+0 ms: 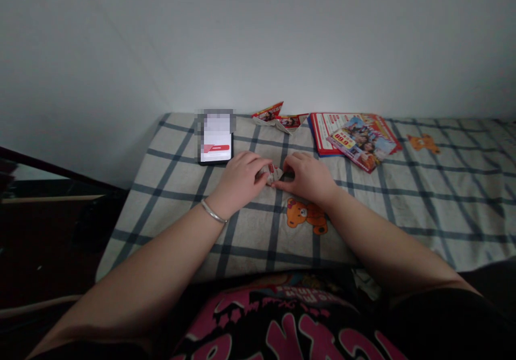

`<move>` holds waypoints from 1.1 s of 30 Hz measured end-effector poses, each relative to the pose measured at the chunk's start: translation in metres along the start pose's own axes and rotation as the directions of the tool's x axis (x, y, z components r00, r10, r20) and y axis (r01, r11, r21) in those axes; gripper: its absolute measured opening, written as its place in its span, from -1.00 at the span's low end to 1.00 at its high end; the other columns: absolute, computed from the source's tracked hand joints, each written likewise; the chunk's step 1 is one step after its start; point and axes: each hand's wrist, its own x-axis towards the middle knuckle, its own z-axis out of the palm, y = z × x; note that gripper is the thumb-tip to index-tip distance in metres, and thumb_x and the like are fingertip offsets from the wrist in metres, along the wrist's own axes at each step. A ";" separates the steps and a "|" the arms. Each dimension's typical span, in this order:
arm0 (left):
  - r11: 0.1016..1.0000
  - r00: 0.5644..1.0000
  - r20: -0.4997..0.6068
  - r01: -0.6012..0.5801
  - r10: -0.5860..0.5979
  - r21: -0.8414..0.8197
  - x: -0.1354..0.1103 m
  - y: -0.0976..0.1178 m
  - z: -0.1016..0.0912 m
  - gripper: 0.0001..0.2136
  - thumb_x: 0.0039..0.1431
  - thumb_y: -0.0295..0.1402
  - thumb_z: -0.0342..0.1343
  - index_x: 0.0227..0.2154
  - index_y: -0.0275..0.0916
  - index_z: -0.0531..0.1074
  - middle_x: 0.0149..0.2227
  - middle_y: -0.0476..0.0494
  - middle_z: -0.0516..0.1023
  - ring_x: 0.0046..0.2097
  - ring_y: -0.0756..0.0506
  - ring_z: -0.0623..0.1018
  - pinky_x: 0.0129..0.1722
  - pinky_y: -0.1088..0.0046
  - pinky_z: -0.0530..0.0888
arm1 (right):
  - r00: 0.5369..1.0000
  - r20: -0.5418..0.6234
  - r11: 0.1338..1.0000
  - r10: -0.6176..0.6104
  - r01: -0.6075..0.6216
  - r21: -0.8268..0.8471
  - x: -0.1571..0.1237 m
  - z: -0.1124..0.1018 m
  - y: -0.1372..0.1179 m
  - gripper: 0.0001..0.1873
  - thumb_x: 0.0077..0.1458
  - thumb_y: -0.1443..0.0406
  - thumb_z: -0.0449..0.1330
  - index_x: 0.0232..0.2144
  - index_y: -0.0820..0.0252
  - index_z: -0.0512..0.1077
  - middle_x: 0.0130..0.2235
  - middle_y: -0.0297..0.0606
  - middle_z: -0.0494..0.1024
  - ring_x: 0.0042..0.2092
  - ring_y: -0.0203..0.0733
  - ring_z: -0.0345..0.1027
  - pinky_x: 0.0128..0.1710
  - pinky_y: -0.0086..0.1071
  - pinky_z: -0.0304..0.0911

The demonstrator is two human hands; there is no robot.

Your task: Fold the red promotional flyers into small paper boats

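Both hands rest close together on a checked bed sheet (pixel 423 188) with bear prints. My left hand (pixel 239 180), a silver bangle on its wrist, has its fingers curled around a small folded piece of red-and-white paper (pixel 271 173). My right hand (pixel 308 177) pinches the same paper from the right side. The paper is mostly hidden between the fingers.
A phone (pixel 216 141) with a lit white screen lies beyond my left hand. Folded paper scraps (pixel 276 115) and a stack of colourful leaflets (pixel 355 134) lie near the wall. The bed's left edge drops to a dark floor.
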 end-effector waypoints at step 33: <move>0.876 0.977 -0.154 0.055 -0.146 -0.480 -0.001 0.010 -0.004 -0.70 0.24 -0.48 0.14 0.03 -0.22 0.42 -0.21 -0.06 0.58 -0.14 -0.02 0.57 -0.01 0.37 0.53 | 0.979 -0.205 0.866 0.010 0.094 0.490 -0.001 0.004 -0.004 -0.86 0.20 0.22 0.25 -0.33 0.17 0.51 -0.32 -0.27 0.49 -0.31 -0.24 0.34 -0.31 -0.37 0.27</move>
